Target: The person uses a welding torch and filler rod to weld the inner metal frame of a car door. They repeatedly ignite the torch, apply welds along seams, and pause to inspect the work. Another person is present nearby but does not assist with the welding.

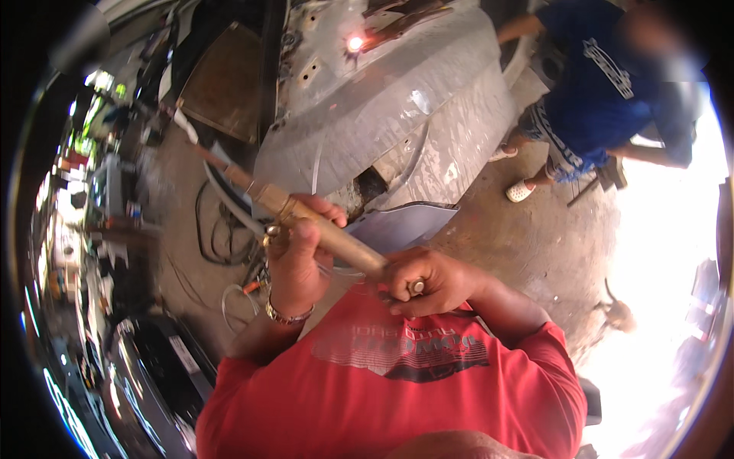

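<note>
A long brass-coloured torch-like tool (348,239) lies slantwise across my chest, its narrow front end toward the upper left. My left hand (294,256) is wrapped round its middle, near the stepped brass fittings, with a metal band on the wrist. My right hand (428,281) is closed round the rear end, where a small round metal knob (417,288) shows between the fingers. A pale hose (235,205) runs close by the front part of the tool. The thin tip is blurred. Beyond my hands stands a large grey vehicle body panel (382,107).
On the metal past the panel glows a bright spot (355,43). A co-worker in a blue shirt (592,84) stands at the upper right, one arm reaching to the panel. Dark cables (210,229) coil on the floor. A black glossy vehicle part (157,375) is at lower left.
</note>
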Available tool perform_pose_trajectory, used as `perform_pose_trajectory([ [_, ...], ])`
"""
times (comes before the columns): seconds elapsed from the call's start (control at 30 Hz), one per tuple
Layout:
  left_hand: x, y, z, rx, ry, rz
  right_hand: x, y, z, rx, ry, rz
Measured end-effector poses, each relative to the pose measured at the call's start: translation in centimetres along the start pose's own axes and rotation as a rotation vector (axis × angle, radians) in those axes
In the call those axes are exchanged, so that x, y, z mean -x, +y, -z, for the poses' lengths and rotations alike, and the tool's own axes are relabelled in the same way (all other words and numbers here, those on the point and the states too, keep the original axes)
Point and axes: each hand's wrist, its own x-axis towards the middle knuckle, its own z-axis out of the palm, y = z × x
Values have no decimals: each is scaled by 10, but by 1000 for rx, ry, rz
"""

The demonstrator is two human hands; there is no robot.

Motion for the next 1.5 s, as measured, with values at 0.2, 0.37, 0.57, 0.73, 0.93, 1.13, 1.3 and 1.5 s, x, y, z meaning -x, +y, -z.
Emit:
perform_pose_trajectory([
  [0.2, 2, 25, 92, 125, -11, 191, -50, 30, -77, -62, 140, -162],
  [0.37, 4, 57, 142, -44, 164, 271, -86, 51, -143, 229, 512, -71],
  [0.57, -65, 60, 156, -181, -90, 83, 24, 78, -189, 611, 1156, -387],
  [0.73, -71, 59, 182, -277, -50, -62, 189, 154, -337, 557, 1827, -1190],
  [0.93, -72, 66, 150, -394, 29, -99, 378, 193, -545, 75, 2779, -2059],
  [1.13, -78, 71, 134, -451, 46, -57, 454, 223, -609, -588, 2762, -1891],
  [1.3, -63, 87, 132, -475, 58, -94, 495, 279, -626, -441, 2863, -1802],
  [1.5, -49, 88, 163, -335, 183, -93, 495, 278, -674, 29, 2876, -1891],
])
